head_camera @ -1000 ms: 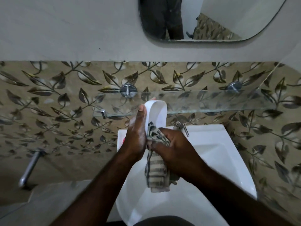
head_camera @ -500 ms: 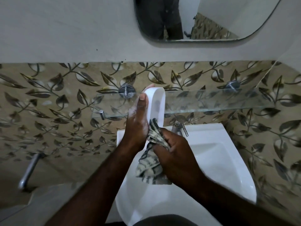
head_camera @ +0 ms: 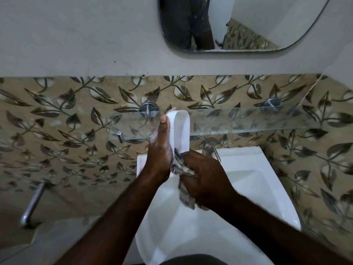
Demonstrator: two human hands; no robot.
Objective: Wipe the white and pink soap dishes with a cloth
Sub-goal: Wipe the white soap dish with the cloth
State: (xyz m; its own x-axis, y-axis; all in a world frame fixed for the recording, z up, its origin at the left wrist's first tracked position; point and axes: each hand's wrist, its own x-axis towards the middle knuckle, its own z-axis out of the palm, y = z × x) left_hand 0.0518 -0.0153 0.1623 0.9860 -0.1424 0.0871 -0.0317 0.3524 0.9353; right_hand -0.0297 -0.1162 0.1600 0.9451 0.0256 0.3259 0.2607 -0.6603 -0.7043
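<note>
Wore dark clothes (head_camera: 181, 22) going by the mirror (head_camera: 277, 20), plus dark fabric (head_camera: 193, 260) at bottom edge. Went bare-armed down to left hand (head_camera: 160, 155) and right hand (head_camera: 206, 176).

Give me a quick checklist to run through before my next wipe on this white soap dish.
1. Left hand grips the white soap dish: ok.
2. Right hand holds the cloth bunched: ok.
3. Cloth touches the dish's lower end: ok.
4. Dish held upright over the sink: ok.
5. Dish surface wiped clean: cannot tell.
</note>
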